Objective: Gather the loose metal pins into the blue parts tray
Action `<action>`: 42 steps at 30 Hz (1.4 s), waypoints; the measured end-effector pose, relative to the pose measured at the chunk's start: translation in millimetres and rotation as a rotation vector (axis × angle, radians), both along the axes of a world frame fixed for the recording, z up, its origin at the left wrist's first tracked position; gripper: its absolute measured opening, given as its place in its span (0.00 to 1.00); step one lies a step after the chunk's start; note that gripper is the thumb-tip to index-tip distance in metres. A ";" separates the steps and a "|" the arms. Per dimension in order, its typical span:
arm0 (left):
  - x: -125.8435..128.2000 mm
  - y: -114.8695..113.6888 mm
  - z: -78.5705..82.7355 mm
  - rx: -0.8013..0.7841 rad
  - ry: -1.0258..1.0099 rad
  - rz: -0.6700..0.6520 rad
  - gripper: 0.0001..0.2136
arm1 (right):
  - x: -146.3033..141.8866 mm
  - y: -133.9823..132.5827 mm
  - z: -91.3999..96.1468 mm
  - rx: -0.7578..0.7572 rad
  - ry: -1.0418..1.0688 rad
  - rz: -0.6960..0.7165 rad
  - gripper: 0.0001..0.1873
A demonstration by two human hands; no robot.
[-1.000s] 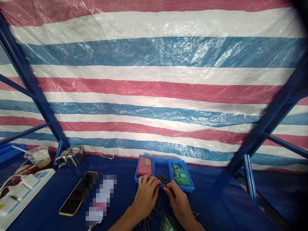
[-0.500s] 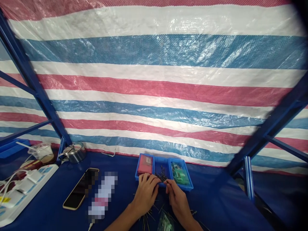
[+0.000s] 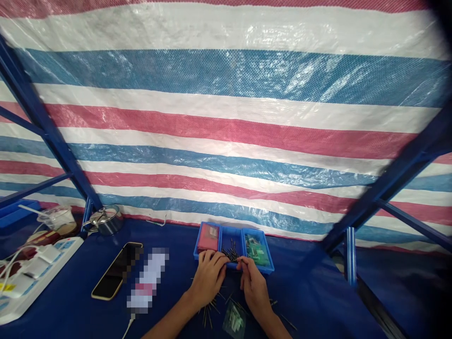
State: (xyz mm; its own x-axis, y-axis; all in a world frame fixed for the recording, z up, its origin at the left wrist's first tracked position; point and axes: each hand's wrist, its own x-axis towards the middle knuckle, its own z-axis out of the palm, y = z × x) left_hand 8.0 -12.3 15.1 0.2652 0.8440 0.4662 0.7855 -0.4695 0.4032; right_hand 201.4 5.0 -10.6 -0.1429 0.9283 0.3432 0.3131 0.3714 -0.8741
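Observation:
A row of blue plastic bins (image 3: pixel 232 230) stands against the striped sheet. The middle bin holds thin dark drill bits (image 3: pixel 232 250), leaning in a bundle. My left hand (image 3: pixel 209 274) lies palm down at the front rim of the left and middle bins, fingers bent and a little apart. In front of the middle and right bins, my right hand (image 3: pixel 253 282) has thumb and fingers pinched together; what sits between the tips is too small to make out. Loose drill bits (image 3: pixel 208 315) lie on the table near both wrists, beside a small clear bag (image 3: pixel 234 320) with pale pieces inside.
The left bin contains a red packet (image 3: pixel 208 237), the right one green packets (image 3: pixel 256 250). Leftward lie a phone (image 3: pixel 117 270), a pixelated object (image 3: pixel 150 280) with a cable, a white power strip (image 3: pixel 42 278) and a metal pot (image 3: pixel 107 220). Blue frame posts (image 3: pixel 351 256) flank the table.
The view has shifted slightly, so the bins and hands appear a little further left and higher. Both hands keep nearly the same pose at the bins; more of the clear bag shows.

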 end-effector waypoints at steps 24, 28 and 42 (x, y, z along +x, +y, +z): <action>-0.9 -3.0 5.2 0.009 0.082 0.018 0.11 | 7.4 -8.3 3.7 0.183 -0.157 -0.139 0.14; -2.2 -2.0 0.7 0.007 0.081 0.024 0.11 | 12.5 -14.8 2.4 0.157 -0.131 -0.226 0.14; -3.6 -1.9 -2.7 0.041 0.069 0.020 0.11 | 15.8 -13.8 -5.7 0.185 -0.138 -0.173 0.13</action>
State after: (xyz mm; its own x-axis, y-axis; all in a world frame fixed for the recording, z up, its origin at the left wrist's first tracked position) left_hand 4.4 -14.2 12.4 0.2813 0.8302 0.4814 0.8198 -0.4686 0.3291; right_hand 217.3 -8.8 -16.3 -0.0453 0.8662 0.4976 0.4967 0.4517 -0.7411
